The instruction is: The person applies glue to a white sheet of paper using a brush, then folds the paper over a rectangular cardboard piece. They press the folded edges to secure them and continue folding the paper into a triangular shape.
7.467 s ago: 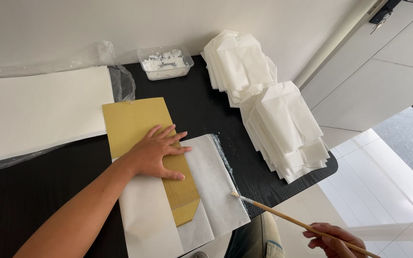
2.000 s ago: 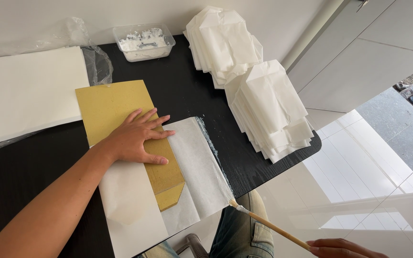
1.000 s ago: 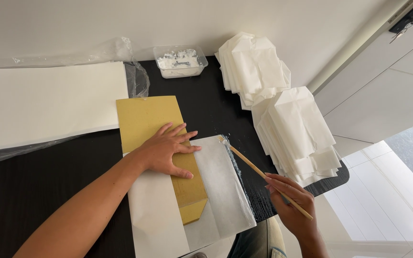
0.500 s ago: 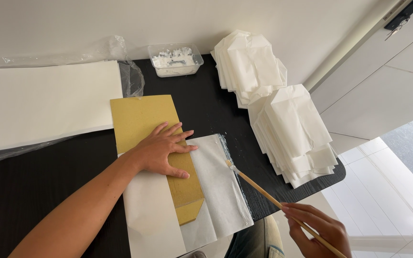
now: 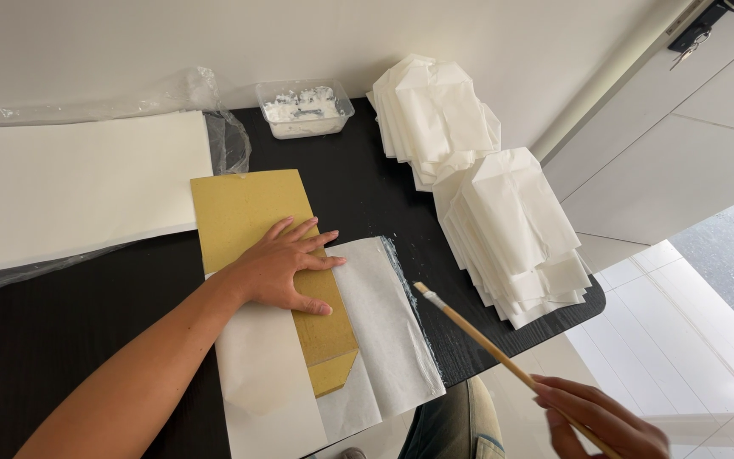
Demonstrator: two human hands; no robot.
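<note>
Head view: L hand (image 5: 286,272) flat, fingers spread, pressing yellow template (image 5: 252,212) onto white paper sheet (image 5: 384,331) on black table (image 5: 44,340). R hand (image 5: 601,421) grips thin brush (image 5: 477,336), tip just above sheet's right edge, prob. not touching.

Small paper-bag workshop, likely home-based: black counter (image 5: 61,340), stacks of folded white paper bags (image 5: 511,229), tub of white paste (image 5: 305,108), tiled floor (image 5: 681,340).

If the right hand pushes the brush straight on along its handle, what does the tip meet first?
Most likely the glue-wet right edge of the white paper sheet, just ahead of the brush tip; its height above the table is unclear. The right hand grips the handle.
</note>
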